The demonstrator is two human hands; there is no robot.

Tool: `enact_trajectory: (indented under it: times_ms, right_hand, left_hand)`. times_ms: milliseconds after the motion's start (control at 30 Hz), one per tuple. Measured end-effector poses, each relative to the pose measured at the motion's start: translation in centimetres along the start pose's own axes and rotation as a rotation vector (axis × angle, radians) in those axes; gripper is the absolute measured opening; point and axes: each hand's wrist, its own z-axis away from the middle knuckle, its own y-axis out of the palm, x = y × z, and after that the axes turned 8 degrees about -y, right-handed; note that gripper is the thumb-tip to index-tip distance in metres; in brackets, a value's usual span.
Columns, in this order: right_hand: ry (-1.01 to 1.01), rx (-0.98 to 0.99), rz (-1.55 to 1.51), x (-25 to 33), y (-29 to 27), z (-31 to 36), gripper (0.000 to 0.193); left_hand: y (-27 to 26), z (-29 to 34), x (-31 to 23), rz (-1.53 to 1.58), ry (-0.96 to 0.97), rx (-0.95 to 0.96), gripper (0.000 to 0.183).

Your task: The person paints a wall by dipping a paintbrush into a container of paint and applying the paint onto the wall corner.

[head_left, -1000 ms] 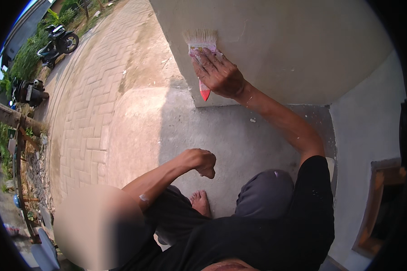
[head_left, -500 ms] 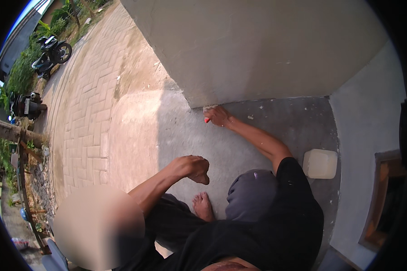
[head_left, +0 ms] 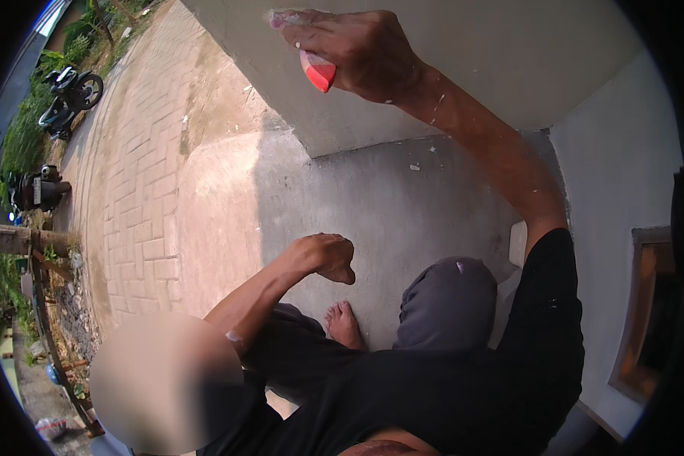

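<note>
Right hand (head_left: 361, 55) clamped around red-ended paintbrush (head_left: 318, 74), before the grey wall (head_left: 494, 68) near its left edge; bristle contact unclear. Left hand (head_left: 331, 257) curled above grey floor (head_left: 403, 205); cannot tell whether fingers press together.

The place is an outdoor roadside spot: a wall (head_left: 479, 68) meets a concrete floor (head_left: 380, 201) beside a paved lane (head_left: 138, 205), with parked motorbikes (head_left: 42, 191) and plants (head_left: 26, 137).

Looking at a paint-gunked brush (head_left: 318, 71) with its red handle end tipped down, gripped by the greyish wall (head_left: 501, 53).
</note>
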Motion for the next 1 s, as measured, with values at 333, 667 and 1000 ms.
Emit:
enact_trajectory:
  times_ms: [333,667,1000]
  right_hand:
    - [-0.016,0.203,0.24,6.7,6.2,8.4,0.025]
    - [0.309,0.695,-0.385,16.2,15.9,29.9,0.009]
    - [0.257,0.435,-0.374,2.9,6.1,7.4,0.019]
  left_hand:
    - [0.5,-0.8,0.6,0.004,0.004,0.013,0.035]
    - [0.1,0.5,0.3,0.028,-0.034,0.029,0.038]
    - [0.3,-1.1,0.7,0.012,0.025,0.029,0.035]
